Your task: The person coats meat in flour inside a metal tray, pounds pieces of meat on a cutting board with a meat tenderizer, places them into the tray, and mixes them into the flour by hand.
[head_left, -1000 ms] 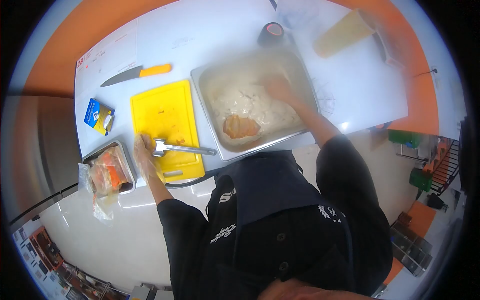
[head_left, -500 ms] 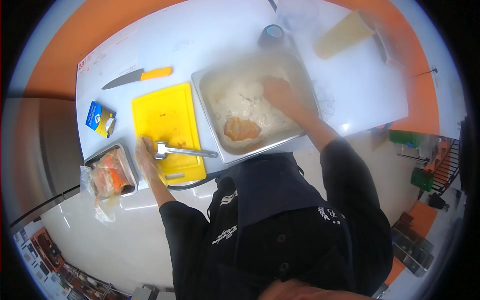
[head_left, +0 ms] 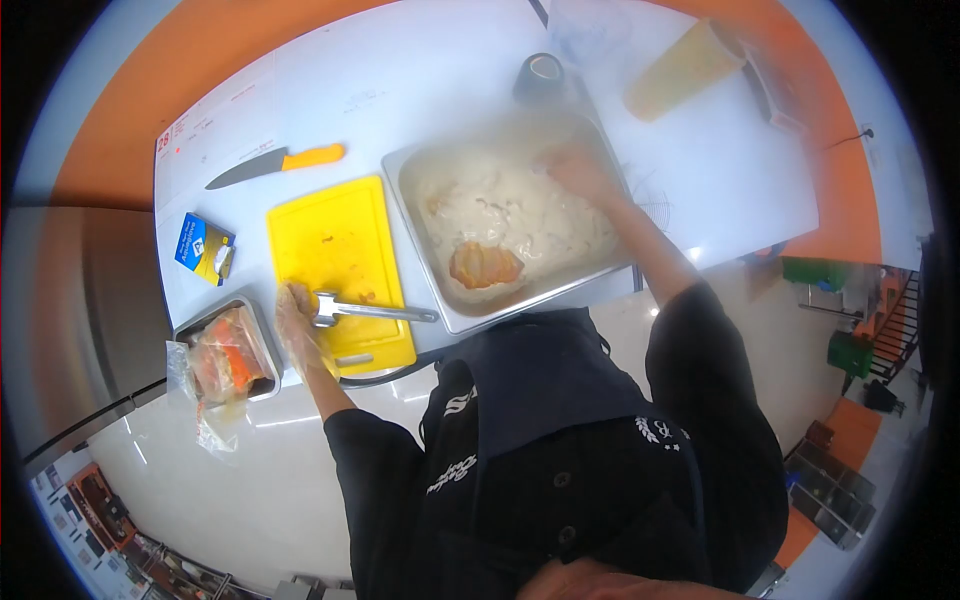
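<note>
Cluttering the board (head_left: pixel 345 220) is a mallet (head_left: pixel 378 312), with knife (head_left: pixel 272 167) and box (head_left: pixel 206 247) nearby.

The white table (head_left: pixel 430 60) here carries a knife (head_left: pixel 283 160), a small box (head_left: pixel 206 248), a yellow cutting board (head_left: pixel 335 215) and a small metal tray (head_left: pixel 263 338). Beside the board: a large metal pan (head_left: pixel 545 294). Beyond it: a dark object (head_left: pixel 538 85) and a pale container (head_left: pixel 685 70).

Bright; edges warped; top seemingly hazy

Right fingers (head_left: pixel 557 166) inside pan (head_left: pixel 448 308) of white mixture (head_left: pixel 490 208)
</note>
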Motion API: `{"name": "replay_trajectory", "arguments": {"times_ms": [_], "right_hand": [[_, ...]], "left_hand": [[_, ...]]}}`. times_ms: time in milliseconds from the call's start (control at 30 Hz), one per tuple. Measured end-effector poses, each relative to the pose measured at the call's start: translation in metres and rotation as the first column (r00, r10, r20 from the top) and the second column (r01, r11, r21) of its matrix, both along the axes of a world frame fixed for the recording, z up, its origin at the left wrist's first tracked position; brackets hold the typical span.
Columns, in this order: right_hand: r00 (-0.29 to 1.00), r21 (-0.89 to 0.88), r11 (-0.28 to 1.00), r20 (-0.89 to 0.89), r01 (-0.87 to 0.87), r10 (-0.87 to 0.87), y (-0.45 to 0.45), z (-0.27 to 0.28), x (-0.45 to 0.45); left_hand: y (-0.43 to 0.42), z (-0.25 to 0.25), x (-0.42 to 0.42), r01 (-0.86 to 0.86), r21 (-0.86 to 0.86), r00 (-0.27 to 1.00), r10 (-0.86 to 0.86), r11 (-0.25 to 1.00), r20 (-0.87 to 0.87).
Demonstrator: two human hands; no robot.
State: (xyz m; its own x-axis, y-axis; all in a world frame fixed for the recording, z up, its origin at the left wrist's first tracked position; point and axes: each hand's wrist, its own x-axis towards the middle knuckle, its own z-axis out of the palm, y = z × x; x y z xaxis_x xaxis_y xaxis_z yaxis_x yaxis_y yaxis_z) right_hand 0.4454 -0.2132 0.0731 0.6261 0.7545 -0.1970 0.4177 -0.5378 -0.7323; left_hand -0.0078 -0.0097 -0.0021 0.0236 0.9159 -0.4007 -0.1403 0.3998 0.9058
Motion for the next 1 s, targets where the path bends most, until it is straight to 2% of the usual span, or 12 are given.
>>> {"name": "replay_trajectory", "arguments": {"times_ms": [33, 133, 233, 333, 400, 433, 533, 633, 733, 833, 933, 1000], "right_hand": [[1.0, -0.021, 1.0, -0.017, 0.016, -0.016, -0.001, 0.015, -0.005], [0.993, -0.004, 0.996, 0.077, -0.088, 0.088, -0.001, 0.048, -0.025], [0.848, 0.016, 0.922, 0.398, -0.387, 0.349, 0.006, 0.01, -0.038], [0.767, -0.095, 0.933, 0.543, -0.348, 0.342, 0.012, 0.0, -0.055], [0.746, -0.012, 0.93, 0.593, -0.369, 0.303, 0.014, 0.007, -0.061], [0.737, 0.024, 0.925, 0.612, -0.38, 0.286, 0.014, 0.009, -0.062], [0.639, -0.073, 0.893, 0.673, -0.444, 0.372, 0.01, 0.0, -0.055], [0.696, -0.06, 0.934, 0.651, -0.352, 0.304, 0.005, 0.01, -0.049], [0.668, -0.134, 0.915, 0.643, -0.381, 0.373, 0.0, -0.001, -0.044], [0.666, -0.092, 0.939, 0.682, -0.332, 0.302, 0.002, -0.008, -0.043], [0.679, 0.045, 0.889, 0.664, -0.455, 0.314, 0.002, -0.002, -0.056], [0.663, -0.071, 0.905, 0.657, -0.42, 0.359, 0.006, -0.008, -0.057]], "left_hand": [[-0.001, 0.003, 0.004, -0.022, 0.004, 1.0, 0.022, 1.0, -0.011], [-0.003, 0.006, 0.004, -0.023, 0.011, 1.0, 0.024, 1.0, -0.016], [-0.001, 0.004, 0.003, -0.017, 0.005, 1.0, 0.017, 1.0, -0.023], [0.0, 0.003, 0.004, -0.039, -0.005, 0.999, 0.039, 0.999, -0.02], [0.004, -0.001, 0.001, -0.036, 0.014, 0.999, 0.036, 0.999, -0.014], [0.005, -0.005, -0.003, -0.015, 0.028, 1.0, 0.016, 1.0, -0.019], [0.004, -0.005, -0.001, 0.008, 0.005, 1.0, -0.008, 1.0, -0.018], [0.001, 0.001, -0.001, 0.049, 0.029, 0.999, -0.049, 0.998, 0.006], [-0.001, 0.006, 0.002, 0.03, 0.033, 1.0, -0.029, 0.999, -0.006], [-0.001, 0.002, 0.0, 0.035, 0.05, 0.999, -0.036, 0.998, 0.015], [-0.006, 0.02, 0.011, -0.019, 0.001, 0.999, 0.019, 1.0, -0.047], [-0.007, 0.025, 0.018, -0.039, -0.013, 0.997, 0.038, 0.999, -0.074]]}}
